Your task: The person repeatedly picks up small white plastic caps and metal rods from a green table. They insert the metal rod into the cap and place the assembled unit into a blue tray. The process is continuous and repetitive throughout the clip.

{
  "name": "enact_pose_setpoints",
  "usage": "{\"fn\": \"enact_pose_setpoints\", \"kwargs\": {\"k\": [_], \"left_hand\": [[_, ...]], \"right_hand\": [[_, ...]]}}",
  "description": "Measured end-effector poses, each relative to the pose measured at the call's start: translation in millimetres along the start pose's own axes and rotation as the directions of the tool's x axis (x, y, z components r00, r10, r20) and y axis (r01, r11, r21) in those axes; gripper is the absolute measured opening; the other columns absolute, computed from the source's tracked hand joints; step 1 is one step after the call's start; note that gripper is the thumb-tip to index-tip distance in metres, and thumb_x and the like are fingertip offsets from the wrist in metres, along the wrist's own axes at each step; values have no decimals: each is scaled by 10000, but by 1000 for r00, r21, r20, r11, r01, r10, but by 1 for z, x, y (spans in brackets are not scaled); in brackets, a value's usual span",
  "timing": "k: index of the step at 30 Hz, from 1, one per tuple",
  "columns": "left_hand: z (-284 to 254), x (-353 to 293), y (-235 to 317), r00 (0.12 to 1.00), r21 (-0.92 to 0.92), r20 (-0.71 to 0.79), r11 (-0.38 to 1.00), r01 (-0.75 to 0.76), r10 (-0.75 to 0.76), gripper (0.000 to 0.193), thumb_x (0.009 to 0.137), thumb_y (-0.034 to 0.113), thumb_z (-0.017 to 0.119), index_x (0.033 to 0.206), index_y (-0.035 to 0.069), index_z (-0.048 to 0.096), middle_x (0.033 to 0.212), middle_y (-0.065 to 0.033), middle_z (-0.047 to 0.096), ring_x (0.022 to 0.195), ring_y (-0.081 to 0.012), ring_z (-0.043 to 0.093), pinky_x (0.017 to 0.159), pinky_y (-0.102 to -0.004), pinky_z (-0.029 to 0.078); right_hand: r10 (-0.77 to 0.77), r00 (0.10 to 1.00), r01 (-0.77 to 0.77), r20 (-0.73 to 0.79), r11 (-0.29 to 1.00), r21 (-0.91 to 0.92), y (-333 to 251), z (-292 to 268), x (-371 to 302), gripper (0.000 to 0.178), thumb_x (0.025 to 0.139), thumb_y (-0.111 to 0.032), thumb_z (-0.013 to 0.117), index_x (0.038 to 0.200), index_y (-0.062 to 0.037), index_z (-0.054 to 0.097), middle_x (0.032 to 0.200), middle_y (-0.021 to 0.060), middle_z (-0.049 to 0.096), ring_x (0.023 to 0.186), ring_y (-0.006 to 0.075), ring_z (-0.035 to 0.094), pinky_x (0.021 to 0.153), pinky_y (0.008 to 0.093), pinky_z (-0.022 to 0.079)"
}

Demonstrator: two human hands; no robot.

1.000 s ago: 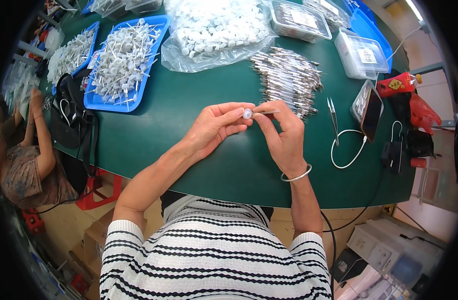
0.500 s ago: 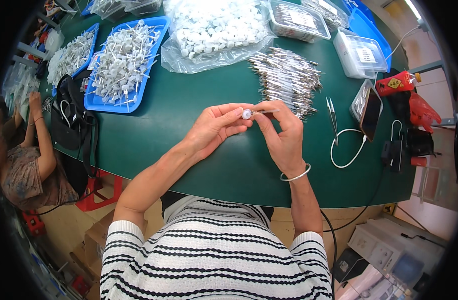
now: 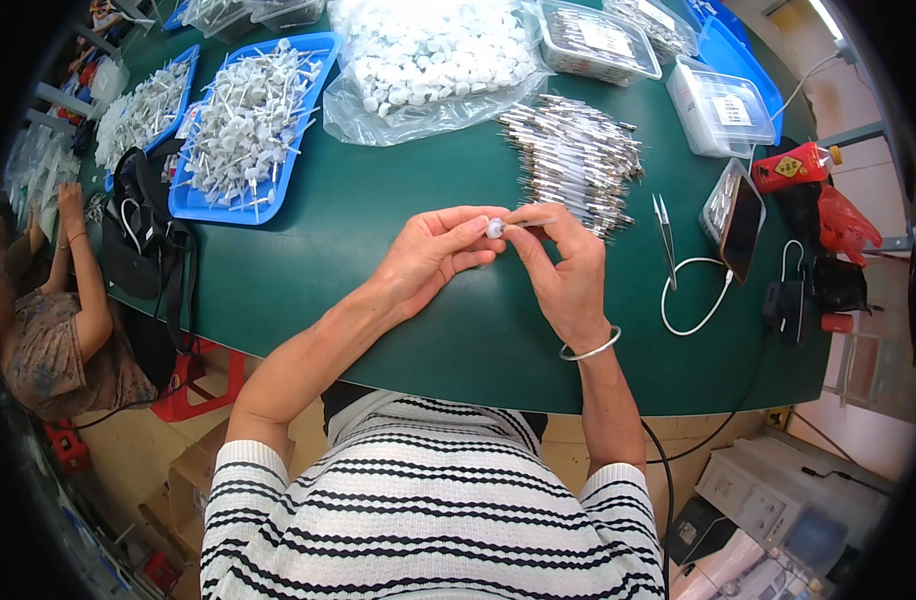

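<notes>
On the green table (image 3: 328, 265), left to right. Blue tray (image 3: 218, 212): heaped with white-headed sticks (image 3: 248, 120), lying at all angles. Clear bag (image 3: 353, 126): soft, crumpled plastic, spread open beneath many loose caps (image 3: 433, 75). Left hand (image 3: 423, 255): closed to a narrow pinch, thumb and fingers on the white cap (image 3: 495, 229). White cap: one, small and rounded, raised between the hands near the middle; probably light, fairly stiff plastic, its smooth curve liable to roll or slip; best held by its sides, leaving the end toward the rod free. Thin rod (image 3: 543, 221): one, set against or into the cap, which of the two cannot be told; likely light and stiff, easily bent if pushed askew; best taken close to the cap and kept in line with it. Right hand (image 3: 570, 275): narrow, thumb and forefinger pinching the rod just beside the cap. Slim rods (image 3: 578, 165): loose pile beyond the right hand, mostly side by side. Tweezers (image 3: 666, 240): one pair, metal, tips apart. Phone (image 3: 743, 230): dark, propped on a clear box, white cable (image 3: 668, 310) looping beside it.
</notes>
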State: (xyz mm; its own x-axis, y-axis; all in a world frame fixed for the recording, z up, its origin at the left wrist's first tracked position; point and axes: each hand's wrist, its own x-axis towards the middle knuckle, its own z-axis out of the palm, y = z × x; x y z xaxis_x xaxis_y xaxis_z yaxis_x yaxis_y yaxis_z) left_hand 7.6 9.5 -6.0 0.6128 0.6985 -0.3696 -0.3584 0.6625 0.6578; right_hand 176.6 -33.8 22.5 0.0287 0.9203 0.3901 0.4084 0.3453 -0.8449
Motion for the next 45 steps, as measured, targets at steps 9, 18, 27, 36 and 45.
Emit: {"fn": "enact_pose_setpoints", "kwargs": {"k": [9,18,27,36,45], "left_hand": [[0,0,-1,1000,0,-6,1000,-11,11,281,918,119,587,1154,-32,591,1028,-88,660,892,-107,644,794,-210,543],[2,-1,2,993,43,-18,993,-114,115,278,893,74,610,1153,-22,594,1042,-92,654,923,-117,633,836,-228,530],[3,-3,2,968,178,20,951,-251,251,334,848,29,647,1172,-22,580,1060,-84,642,977,-126,606,898,-252,479],[1,-3,3,981,214,15,958,-190,191,241,849,36,652,1084,-9,624,989,-76,659,912,-119,621,857,-256,495],[0,-4,2,967,256,64,933,-254,246,221,856,39,648,1069,-17,626,994,-90,662,895,-119,627,844,-264,507]], "right_hand": [[56,998,-57,25,996,70,1,0,0,119,796,28,652,909,-10,653,834,80,636,691,169,597,614,271,481],[213,977,-214,29,956,202,-3,-3,-1,133,805,10,663,938,-4,665,845,64,639,728,120,598,638,242,482],[310,940,-315,144,949,8,-9,-12,-1,122,838,-47,652,944,13,650,748,72,628,623,120,583,569,249,456],[145,985,-138,92,987,-79,-5,-6,-5,55,845,-40,625,850,12,612,678,97,591,557,197,561,530,301,437],[233,963,-235,132,972,-2,-7,-9,-6,71,860,-58,611,828,5,600,617,89,573,513,170,535,499,290,415]]}}
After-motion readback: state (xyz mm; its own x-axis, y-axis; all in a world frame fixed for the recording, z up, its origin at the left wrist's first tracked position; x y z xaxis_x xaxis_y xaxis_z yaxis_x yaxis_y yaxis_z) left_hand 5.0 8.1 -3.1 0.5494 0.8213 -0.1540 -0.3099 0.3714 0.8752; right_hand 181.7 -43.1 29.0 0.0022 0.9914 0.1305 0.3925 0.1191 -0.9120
